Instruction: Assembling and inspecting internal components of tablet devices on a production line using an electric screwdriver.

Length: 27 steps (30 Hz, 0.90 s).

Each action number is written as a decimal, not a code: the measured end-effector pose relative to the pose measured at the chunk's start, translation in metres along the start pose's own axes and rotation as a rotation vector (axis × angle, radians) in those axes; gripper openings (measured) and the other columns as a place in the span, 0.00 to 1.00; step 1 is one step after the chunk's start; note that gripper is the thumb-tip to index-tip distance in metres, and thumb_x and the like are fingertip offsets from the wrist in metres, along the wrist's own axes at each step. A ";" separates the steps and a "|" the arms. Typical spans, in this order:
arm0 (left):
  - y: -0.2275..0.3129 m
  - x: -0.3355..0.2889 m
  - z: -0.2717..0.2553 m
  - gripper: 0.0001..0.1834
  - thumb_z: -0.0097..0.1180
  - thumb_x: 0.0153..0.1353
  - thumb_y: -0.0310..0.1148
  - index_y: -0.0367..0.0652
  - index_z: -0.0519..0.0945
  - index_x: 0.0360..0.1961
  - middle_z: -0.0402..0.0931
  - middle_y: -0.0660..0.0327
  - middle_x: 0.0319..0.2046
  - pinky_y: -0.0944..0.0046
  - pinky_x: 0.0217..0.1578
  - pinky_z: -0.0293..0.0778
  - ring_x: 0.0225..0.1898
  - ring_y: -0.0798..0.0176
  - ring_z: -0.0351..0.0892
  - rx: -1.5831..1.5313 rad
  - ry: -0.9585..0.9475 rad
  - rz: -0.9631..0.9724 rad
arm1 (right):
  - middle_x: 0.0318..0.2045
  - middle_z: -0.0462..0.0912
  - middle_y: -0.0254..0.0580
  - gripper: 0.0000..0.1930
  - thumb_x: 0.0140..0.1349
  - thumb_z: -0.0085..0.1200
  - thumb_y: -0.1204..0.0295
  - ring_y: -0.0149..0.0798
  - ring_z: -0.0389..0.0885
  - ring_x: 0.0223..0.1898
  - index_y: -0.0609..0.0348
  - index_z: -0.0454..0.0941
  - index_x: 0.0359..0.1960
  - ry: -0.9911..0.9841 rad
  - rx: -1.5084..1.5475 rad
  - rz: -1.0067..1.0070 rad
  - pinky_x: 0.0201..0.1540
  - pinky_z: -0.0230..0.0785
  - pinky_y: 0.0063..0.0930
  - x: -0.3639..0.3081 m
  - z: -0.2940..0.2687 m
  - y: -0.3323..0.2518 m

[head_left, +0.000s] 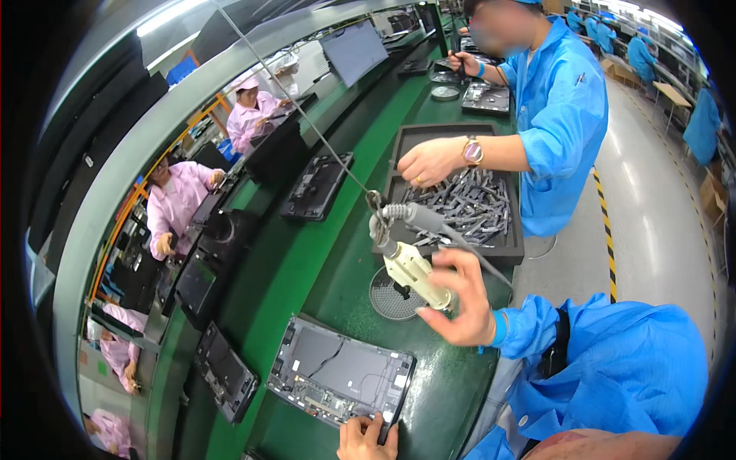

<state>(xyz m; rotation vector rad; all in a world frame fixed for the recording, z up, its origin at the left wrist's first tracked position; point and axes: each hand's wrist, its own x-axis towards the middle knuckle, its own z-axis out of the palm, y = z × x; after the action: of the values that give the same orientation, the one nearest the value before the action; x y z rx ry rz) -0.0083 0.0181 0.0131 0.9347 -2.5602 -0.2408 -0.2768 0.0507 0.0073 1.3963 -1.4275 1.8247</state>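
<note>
Left hand (366, 438) pinches a dark tool on the open grey device (341, 370); right hand (461, 300) grips a cream electric screwdriver (414, 274).

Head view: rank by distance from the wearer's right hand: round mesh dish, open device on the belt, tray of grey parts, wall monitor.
From the right hand:
1. Round mesh dish, just left.
2. Open device, below-left, near edge.
3. Tray of grey parts, ahead; close to 2, hard to separate.
4. Wall monitor, far up the line.
</note>
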 end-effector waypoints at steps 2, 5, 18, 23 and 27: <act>0.000 0.007 0.004 0.10 0.65 0.44 0.31 0.43 0.82 0.31 0.72 0.59 0.29 0.57 0.31 0.72 0.32 0.53 0.73 -0.044 0.006 0.039 | 0.57 0.62 0.51 0.36 0.48 0.64 0.75 0.41 0.66 0.57 0.63 0.60 0.60 -0.157 0.199 0.310 0.60 0.58 0.36 0.006 -0.005 0.018; 0.001 0.007 0.006 0.10 0.64 0.45 0.31 0.43 0.82 0.31 0.72 0.59 0.28 0.57 0.30 0.72 0.31 0.53 0.73 -0.042 0.027 0.024 | 0.46 0.76 0.46 0.34 0.54 0.63 0.67 0.32 0.79 0.39 0.66 0.59 0.59 -0.595 0.654 0.867 0.44 0.72 0.26 0.021 -0.008 0.055; -0.014 0.004 0.024 0.14 0.69 0.37 0.28 0.40 0.82 0.30 0.72 0.62 0.27 0.61 0.22 0.70 0.26 0.59 0.72 0.073 0.032 0.070 | 0.12 0.70 0.36 0.31 0.65 0.42 0.46 0.27 0.69 0.13 0.69 0.75 0.40 -0.353 0.911 1.051 0.27 0.75 0.27 0.055 0.036 0.038; 0.001 0.015 0.026 0.16 0.69 0.37 0.27 0.40 0.82 0.31 0.72 0.62 0.27 0.62 0.22 0.70 0.26 0.60 0.72 0.076 0.117 0.114 | 0.15 0.72 0.36 0.24 0.61 0.51 0.48 0.27 0.69 0.13 0.61 0.74 0.28 -0.171 0.817 0.885 0.25 0.74 0.28 0.072 0.057 0.043; 0.000 0.014 0.029 0.17 0.70 0.37 0.26 0.40 0.83 0.33 0.73 0.62 0.27 0.64 0.23 0.70 0.26 0.60 0.71 0.051 0.119 0.059 | 0.12 0.70 0.36 0.22 0.61 0.52 0.52 0.27 0.69 0.12 0.63 0.74 0.28 -0.108 0.784 0.869 0.22 0.72 0.24 0.057 0.066 0.053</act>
<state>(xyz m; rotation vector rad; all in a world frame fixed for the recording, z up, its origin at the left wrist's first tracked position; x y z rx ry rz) -0.0306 0.0096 -0.0087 0.8632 -2.4900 -0.1005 -0.3130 -0.0414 0.0305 1.2686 -1.5870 3.1587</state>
